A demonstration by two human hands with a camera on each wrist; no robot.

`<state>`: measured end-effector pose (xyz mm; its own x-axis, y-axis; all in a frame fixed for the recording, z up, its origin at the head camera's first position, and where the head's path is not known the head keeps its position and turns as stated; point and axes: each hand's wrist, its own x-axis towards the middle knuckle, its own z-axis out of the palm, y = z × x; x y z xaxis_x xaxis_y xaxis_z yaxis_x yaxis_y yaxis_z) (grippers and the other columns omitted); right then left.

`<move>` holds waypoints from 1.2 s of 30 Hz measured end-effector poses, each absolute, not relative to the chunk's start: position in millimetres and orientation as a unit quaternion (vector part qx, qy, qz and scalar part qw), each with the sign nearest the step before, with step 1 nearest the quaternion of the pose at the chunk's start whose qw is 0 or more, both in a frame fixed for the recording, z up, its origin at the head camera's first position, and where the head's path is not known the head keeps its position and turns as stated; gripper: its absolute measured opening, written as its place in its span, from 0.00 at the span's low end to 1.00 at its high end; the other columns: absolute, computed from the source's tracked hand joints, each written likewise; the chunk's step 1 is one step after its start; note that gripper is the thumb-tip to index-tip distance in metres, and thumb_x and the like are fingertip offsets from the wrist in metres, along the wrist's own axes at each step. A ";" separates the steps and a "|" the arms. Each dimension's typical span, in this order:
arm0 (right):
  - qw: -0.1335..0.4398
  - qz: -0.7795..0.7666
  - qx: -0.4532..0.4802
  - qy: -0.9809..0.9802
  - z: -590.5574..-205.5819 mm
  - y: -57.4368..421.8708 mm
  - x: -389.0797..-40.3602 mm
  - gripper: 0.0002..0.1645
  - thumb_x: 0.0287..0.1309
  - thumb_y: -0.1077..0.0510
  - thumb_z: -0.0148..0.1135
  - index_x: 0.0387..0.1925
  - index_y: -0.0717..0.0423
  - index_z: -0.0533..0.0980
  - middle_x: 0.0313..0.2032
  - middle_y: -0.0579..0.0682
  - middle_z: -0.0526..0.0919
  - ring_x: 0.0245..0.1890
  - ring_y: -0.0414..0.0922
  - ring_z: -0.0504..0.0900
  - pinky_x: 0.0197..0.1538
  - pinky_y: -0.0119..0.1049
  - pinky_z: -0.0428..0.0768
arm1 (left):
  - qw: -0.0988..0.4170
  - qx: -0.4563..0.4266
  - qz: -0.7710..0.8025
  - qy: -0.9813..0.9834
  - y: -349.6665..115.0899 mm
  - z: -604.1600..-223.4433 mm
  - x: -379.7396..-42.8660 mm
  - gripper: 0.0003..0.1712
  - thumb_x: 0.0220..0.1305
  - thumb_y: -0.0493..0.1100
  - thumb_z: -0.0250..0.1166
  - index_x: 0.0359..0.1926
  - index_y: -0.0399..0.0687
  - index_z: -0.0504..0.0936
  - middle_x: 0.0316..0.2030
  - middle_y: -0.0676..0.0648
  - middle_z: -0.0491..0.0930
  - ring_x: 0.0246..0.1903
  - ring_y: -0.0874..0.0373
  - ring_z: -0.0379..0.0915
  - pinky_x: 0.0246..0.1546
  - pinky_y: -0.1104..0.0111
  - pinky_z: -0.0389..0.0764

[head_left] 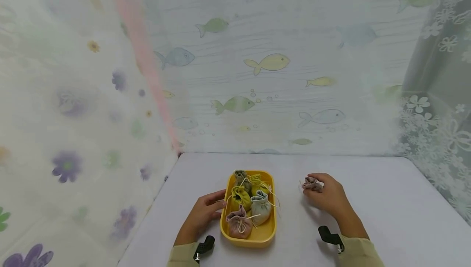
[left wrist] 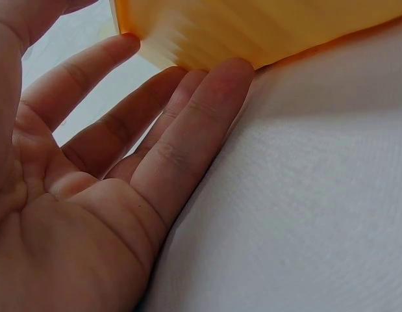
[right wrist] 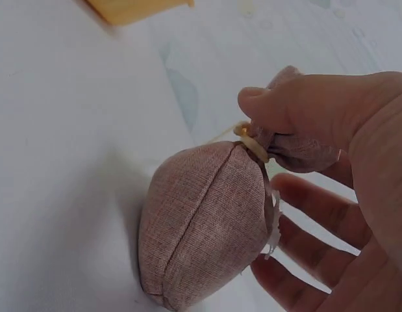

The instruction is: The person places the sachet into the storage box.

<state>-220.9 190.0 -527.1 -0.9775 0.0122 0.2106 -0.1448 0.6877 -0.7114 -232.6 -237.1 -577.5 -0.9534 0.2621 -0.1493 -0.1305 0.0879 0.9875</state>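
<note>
My right hand (head_left: 330, 196) pinches the gathered neck of a dusty-pink drawstring pouch (right wrist: 204, 224) between thumb and fingers, right of the tray. Its stuffed body hangs below the pale tie cord, close over the white table. My left hand (head_left: 202, 214) rests at the left side of a yellow tray (head_left: 247, 243), its extended fingertips right at the tray's lower wall in the left wrist view. Inside the tray sit another pink pouch (head_left: 240, 225), a pale grey-blue pouch (head_left: 261, 211), two yellow-green pouches and a dark olive pouch (head_left: 241, 179) at the back.
The table (head_left: 294, 242) has a white cover. A fish-printed curtain (head_left: 272, 107) hangs behind its far edge, with a flower-printed curtain (head_left: 73, 136) on the left and lacy flowered fabric (head_left: 434, 136) on the right. Both wrists carry black camera mounts (head_left: 330, 235).
</note>
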 end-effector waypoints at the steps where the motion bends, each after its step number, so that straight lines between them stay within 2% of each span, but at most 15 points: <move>1: 0.097 0.394 0.028 -0.914 -526.6 190.3 -221.3 0.34 0.57 0.50 0.76 0.63 0.58 0.78 0.62 0.63 0.80 0.66 0.65 0.75 0.65 0.64 0.75 | 0.146 0.045 0.673 0.723 -238.0 -577.5 -233.0 0.37 0.62 0.56 0.74 0.70 0.54 0.77 0.70 0.45 0.75 0.62 0.52 0.79 0.51 0.60 0.88; 5: 0.079 0.398 -0.003 -0.914 -525.1 192.7 -221.1 0.34 0.58 0.47 0.75 0.62 0.59 0.78 0.59 0.63 0.82 0.62 0.63 0.78 0.61 0.62 0.78 | 0.151 0.043 0.672 0.724 -239.9 -577.9 -233.6 0.37 0.62 0.57 0.74 0.70 0.55 0.77 0.70 0.45 0.74 0.62 0.53 0.79 0.52 0.60 0.88; 9: 0.080 0.400 -0.004 -0.913 -524.5 194.4 -221.3 0.30 0.60 0.48 0.72 0.59 0.59 0.80 0.57 0.62 0.84 0.60 0.63 0.80 0.61 0.61 0.79 | 0.149 0.039 0.672 0.724 -240.2 -578.4 -232.9 0.38 0.61 0.57 0.74 0.70 0.55 0.77 0.70 0.45 0.75 0.62 0.53 0.79 0.52 0.60 0.88; 13: 0.105 0.398 0.007 -0.911 -525.9 195.5 -221.4 0.23 0.63 0.50 0.70 0.56 0.55 0.83 0.55 0.59 0.86 0.58 0.61 0.82 0.60 0.60 0.81 | 0.148 0.036 0.672 0.725 -239.8 -577.9 -231.7 0.38 0.61 0.58 0.75 0.70 0.54 0.78 0.70 0.45 0.75 0.61 0.53 0.80 0.51 0.60 0.88; 17: 0.145 0.392 0.017 -0.908 -525.8 196.3 -220.0 0.18 0.64 0.51 0.71 0.53 0.51 0.85 0.52 0.55 0.88 0.52 0.56 0.86 0.55 0.56 0.85 | 0.147 0.039 0.674 0.723 -239.4 -577.2 -231.7 0.38 0.61 0.57 0.75 0.70 0.54 0.78 0.70 0.44 0.75 0.61 0.53 0.80 0.51 0.59 0.88; 24: 0.183 0.385 0.016 -0.904 -521.2 195.3 -218.8 0.17 0.61 0.50 0.74 0.50 0.51 0.87 0.48 0.53 0.90 0.47 0.55 0.87 0.47 0.51 0.87 | 0.145 0.043 0.676 0.722 -239.0 -577.3 -232.5 0.37 0.62 0.56 0.74 0.70 0.54 0.77 0.70 0.45 0.74 0.61 0.53 0.79 0.51 0.60 0.88; 30: 0.188 0.380 0.004 -0.906 -515.2 192.4 -217.1 0.19 0.58 0.47 0.77 0.47 0.51 0.88 0.41 0.50 0.91 0.44 0.51 0.87 0.37 0.37 0.83 | 0.144 0.041 0.676 0.721 -239.0 -576.7 -232.2 0.38 0.61 0.57 0.75 0.70 0.53 0.77 0.70 0.44 0.75 0.61 0.52 0.79 0.51 0.60 0.88; 36: 0.177 0.397 -0.008 -0.901 -504.3 185.9 -212.3 0.17 0.57 0.43 0.77 0.40 0.50 0.87 0.37 0.47 0.90 0.39 0.45 0.85 0.32 0.31 0.79 | 0.145 0.039 0.673 0.724 -238.2 -575.8 -231.9 0.38 0.61 0.58 0.74 0.70 0.55 0.78 0.70 0.45 0.75 0.62 0.53 0.79 0.52 0.60 0.88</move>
